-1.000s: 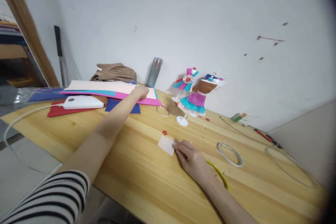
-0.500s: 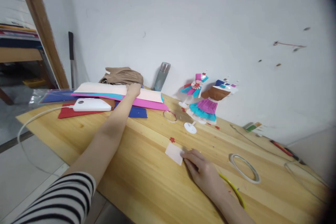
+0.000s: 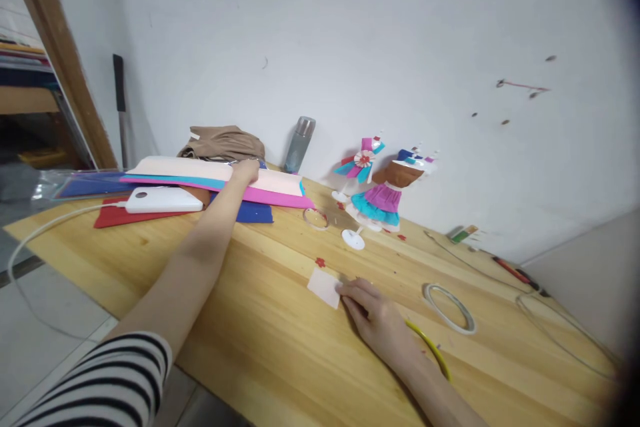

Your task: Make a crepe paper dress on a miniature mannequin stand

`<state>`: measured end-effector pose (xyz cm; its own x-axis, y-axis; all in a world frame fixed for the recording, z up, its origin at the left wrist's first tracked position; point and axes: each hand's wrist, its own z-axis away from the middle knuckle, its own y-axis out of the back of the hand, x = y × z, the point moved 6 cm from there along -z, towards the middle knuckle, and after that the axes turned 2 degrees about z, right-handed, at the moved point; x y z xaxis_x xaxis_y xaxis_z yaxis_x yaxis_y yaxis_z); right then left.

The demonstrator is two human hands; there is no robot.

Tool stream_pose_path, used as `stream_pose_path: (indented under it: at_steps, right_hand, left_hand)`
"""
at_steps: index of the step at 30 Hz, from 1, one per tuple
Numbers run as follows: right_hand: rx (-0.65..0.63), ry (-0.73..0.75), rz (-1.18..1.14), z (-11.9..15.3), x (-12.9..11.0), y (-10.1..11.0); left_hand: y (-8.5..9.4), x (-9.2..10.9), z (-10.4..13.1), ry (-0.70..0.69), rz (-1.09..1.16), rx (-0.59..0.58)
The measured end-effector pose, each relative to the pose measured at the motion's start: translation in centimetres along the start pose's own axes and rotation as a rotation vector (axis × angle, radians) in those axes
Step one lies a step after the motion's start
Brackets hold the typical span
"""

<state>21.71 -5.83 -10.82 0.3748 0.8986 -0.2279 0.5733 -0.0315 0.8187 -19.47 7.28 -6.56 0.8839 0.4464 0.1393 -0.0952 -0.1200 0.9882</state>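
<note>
My left hand (image 3: 245, 170) reaches far across the wooden table (image 3: 280, 333) and rests on the top cream sheet (image 3: 200, 168) of a stack of coloured foam sheets, above pink (image 3: 280, 197), teal and blue layers. My right hand (image 3: 373, 313) lies flat on the table with its fingertips on a small pale pink paper piece (image 3: 324, 287). A tiny red flower cutout (image 3: 321, 262) lies just beyond that piece.
Two paper-dress doll figures (image 3: 380, 193) on white stands are near the wall. A white power bank (image 3: 163, 200) with cable lies on a red sheet. Also here: a grey bottle (image 3: 299, 145), tan cloth (image 3: 223, 142), tape ring (image 3: 449, 307), clear tape ring (image 3: 316, 218), yellow band (image 3: 430, 348), wire loop (image 3: 560, 327).
My left hand slid left along the cream sheet, from its right end toward its middle. My right hand stays on the pink piece; the view shifted slightly.
</note>
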Motion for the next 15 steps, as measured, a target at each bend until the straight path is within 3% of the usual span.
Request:
stream_pose_path:
  at_steps: [5, 8, 11, 15]
  right_hand:
    - [-0.015, -0.018, -0.006, 0.1, 0.2, -0.2]
    - [-0.013, -0.042, -0.020, 0.2, 0.5, -0.4]
    - [-0.011, -0.056, -0.031, 0.2, 0.6, -0.3]
    - [-0.015, -0.061, -0.041, 0.1, 0.4, -0.2]
  left_hand:
    - [1.0, 0.8, 0.8, -0.016, -0.002, 0.081]
    - [2.6, 1.8, 1.7, -0.062, 0.003, 0.173]
    - [5.5, 3.2, 3.3, -0.125, -0.012, 0.281]
    - [11.3, 5.6, 7.3, -0.248, -0.058, 0.483]
